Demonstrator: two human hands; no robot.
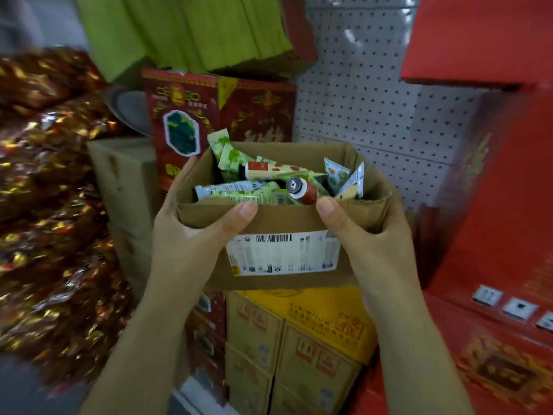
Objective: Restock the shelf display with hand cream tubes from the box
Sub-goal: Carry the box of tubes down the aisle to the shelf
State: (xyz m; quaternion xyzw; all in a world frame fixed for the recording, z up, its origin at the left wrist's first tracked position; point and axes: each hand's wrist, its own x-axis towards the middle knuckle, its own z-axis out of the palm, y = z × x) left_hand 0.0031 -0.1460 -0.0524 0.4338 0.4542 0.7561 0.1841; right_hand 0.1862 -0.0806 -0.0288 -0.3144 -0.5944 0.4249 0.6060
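Cardboard box (284,218) is gripped by the left hand (191,238) and right hand (371,238), fingers (183,175) curled round its sides, so a tilt could spill the piled tubes (239,191).

Two hands showed, the left hand (191,232) and the right hand (374,235), both bare. The left forearm (140,339) and the right forearm (419,339) were bare too, all the way from the wrist to the lower edge of the picture. The arms were slender and smooth, with narrow wrists. The left thumb (239,217) and the right thumb (332,214) each had a short, rounded nail, trimmed close and plain in finish. The fingers looked long and slim, though most were out of sight.
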